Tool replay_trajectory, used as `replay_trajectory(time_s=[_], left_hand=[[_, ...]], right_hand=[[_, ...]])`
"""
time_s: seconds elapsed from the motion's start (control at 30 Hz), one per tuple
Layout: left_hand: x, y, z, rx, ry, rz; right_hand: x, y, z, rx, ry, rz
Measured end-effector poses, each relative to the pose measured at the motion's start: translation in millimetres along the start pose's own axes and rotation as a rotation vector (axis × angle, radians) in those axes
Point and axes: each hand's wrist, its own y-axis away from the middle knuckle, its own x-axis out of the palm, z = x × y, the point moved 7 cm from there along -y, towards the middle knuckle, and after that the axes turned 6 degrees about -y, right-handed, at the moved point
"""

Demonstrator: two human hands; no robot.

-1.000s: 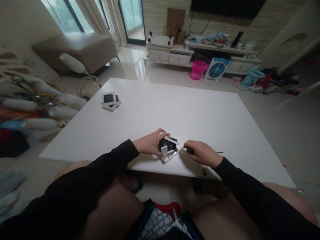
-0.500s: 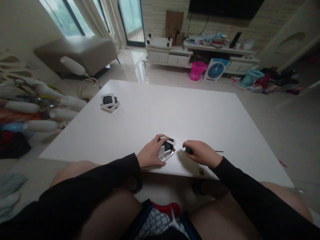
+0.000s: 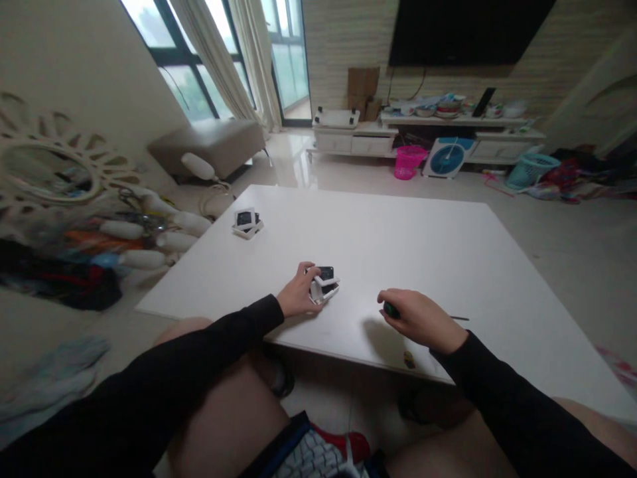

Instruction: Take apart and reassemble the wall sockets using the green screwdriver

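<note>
My left hand (image 3: 297, 292) is closed around a white square frame with a black insert (image 3: 326, 282), which looks like a wall switch or socket plate. Its white parts sit at an angle to each other, and the fingers hide the left side. To the right, my right hand (image 3: 421, 315) is wrapped round a screwdriver (image 3: 391, 309) with a dark green handle end; a thin dark shaft shows beyond the wrist. That hand is apart from the plate. Close to the table's front edge lies a small yellow-and-dark piece (image 3: 409, 359), its kind unclear.
A similar white-and-black stack of plates (image 3: 247, 226) rests at the far left of the white table (image 3: 388, 232). Beyond are a pink basket (image 3: 409, 162), a blue-and-white fan (image 3: 446, 157) and a TV cabinet (image 3: 333, 143). Clutter with white rounded pieces (image 3: 142, 259) lies left of the table.
The view has tilted up and turned left. My right hand with the screwdriver has moved right, farther from the plate. My left hand still grips the plate.
</note>
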Motion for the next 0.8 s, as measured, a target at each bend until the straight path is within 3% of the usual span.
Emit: replay_trajectory(time_s=[0.13,0.27,0.57,0.8], left_hand=[[-33.5,-15.9,49.1,-0.146,-0.06,-0.053],[-78.1,-13.4,102.7,-0.293,-0.115,-0.1],[-170.0,51.7,205.9,-0.648,-0.257,-0.265],[-200.3,82.1,251.4,-0.793,-0.325,-0.306]], right_hand=[[-2.8,3.0,-4.8,-0.019,-0.016,-0.056],[-4.5,3.6,-6.0,-0.025,-0.025,-0.062],[-2.1,2.4,-10.5,-0.021,-0.045,-0.063],[1.5,-1.1,-18.5,0.002,-0.063,-0.02]])
